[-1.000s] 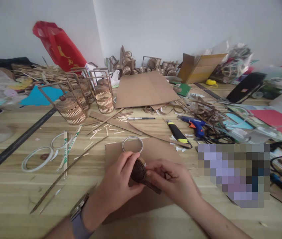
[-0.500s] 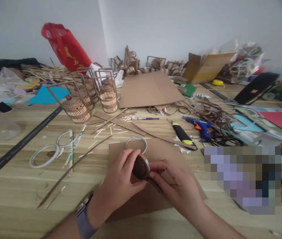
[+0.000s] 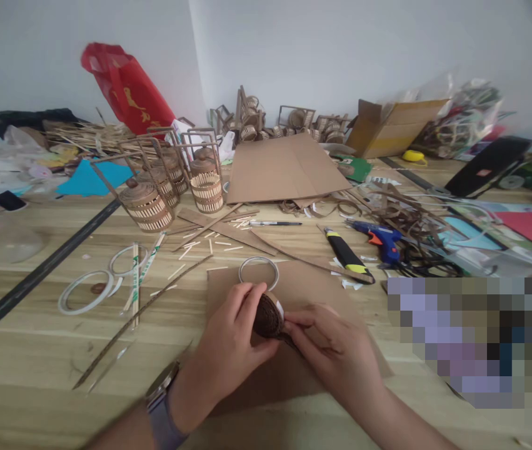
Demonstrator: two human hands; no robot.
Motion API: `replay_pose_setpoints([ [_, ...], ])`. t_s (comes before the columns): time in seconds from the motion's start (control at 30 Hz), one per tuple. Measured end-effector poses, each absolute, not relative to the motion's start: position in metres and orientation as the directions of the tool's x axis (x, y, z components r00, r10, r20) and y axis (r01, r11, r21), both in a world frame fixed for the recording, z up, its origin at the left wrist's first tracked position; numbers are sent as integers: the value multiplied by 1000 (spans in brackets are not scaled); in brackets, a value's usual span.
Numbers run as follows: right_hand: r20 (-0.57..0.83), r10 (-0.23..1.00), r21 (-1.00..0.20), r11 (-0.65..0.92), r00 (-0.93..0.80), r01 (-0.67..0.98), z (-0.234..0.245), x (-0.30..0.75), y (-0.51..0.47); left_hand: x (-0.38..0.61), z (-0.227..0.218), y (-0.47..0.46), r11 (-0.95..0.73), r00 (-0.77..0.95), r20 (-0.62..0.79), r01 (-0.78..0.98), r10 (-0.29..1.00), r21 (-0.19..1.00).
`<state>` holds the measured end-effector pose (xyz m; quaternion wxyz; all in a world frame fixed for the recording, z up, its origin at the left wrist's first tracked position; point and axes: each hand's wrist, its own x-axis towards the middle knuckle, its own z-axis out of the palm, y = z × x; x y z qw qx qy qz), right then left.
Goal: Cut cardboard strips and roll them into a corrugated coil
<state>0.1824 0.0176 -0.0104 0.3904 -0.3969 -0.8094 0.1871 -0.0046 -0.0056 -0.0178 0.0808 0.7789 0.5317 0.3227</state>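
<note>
A tightly wound coil of brown cardboard strip (image 3: 267,317) is held above a flat cardboard sheet (image 3: 303,284). My left hand (image 3: 235,344) grips the coil from the left, with fingers over its top and the thumb beneath. A bit of white shows on its right rim. My right hand (image 3: 334,350) pinches the strip's loose end where it leaves the coil at the lower right; part of that end is hidden behind the fingers. Just beyond the coil, a roll of double-sided tape (image 3: 259,259) lies on the sheet.
Rolls of tape (image 3: 62,305) and wrapped chopsticks (image 3: 135,287) lie left. Behind stand small lidded stick baskets (image 3: 146,212) with tall handles. A utility knife (image 3: 347,253) and blue glue gun (image 3: 387,240) lie right, near tangled brown strips (image 3: 399,209). A pixelated patch hides the lower right.
The whole view has shifted slightly. Both hands keep their hold on the coil and its strip, and the right fingers sit a little closer in around the loose end.
</note>
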Motion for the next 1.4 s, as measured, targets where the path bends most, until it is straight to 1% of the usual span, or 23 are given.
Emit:
replay_pose_setpoints([
  [0.3,476,801,-630,599,-364,494,-14,182,18,-1,-19,-7,-399,196,422,786,885,472],
  [0.57,427,826,-651,563,-368,509,-17,181,19,1,-20,-7,-387,176,434,796,883,465],
  [0.9,414,838,-664,545,-356,512,-16,179,19,4,-21,-6,-356,133,429,791,893,498],
  [1.4,462,815,-658,579,-349,481,-14,176,19,5,-23,-6,-351,119,427,780,896,518],
])
